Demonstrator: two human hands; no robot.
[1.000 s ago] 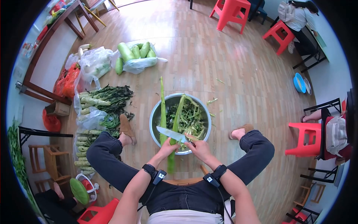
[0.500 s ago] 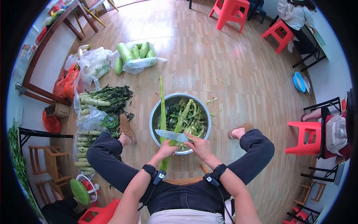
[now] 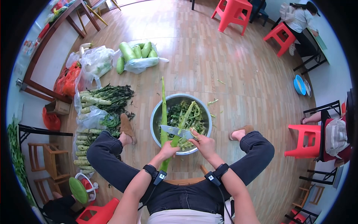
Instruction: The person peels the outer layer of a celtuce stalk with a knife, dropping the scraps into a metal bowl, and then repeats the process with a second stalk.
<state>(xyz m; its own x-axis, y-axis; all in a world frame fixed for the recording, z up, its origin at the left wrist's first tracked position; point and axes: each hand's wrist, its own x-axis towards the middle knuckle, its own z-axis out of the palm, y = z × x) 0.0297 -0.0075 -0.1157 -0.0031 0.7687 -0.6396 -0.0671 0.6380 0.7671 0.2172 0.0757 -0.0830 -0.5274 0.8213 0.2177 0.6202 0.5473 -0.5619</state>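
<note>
My left hand [image 3: 168,150] is closed around a green celtuce stem [image 3: 185,118], which slants over a metal basin [image 3: 153,128] with its far end over the peelings. My right hand [image 3: 204,145] grips a knife [image 3: 170,130], its broad blade lying across the stem and pointing left. A second long celtuce stem [image 3: 163,108] leans against the basin's left side, its tip sticking out beyond the far rim. Dark leaves and pale peelings [image 3: 197,125] fill much of the basin. The knife's handle is mostly hidden by my fingers.
Unpeeled celtuce [image 3: 95,100] lies in piles on the left floor. Beyond it are a bag of green gourds [image 3: 136,54] and a red bag [image 3: 69,82]. Red stools [image 3: 305,140] and seated people are at the right. Peel scraps [image 3: 213,101] lie beside the basin.
The knife has moved slightly to the right and away from me along the stem, its blade now more tilted. My right hand has shifted right with it; my left hand keeps its hold.
</note>
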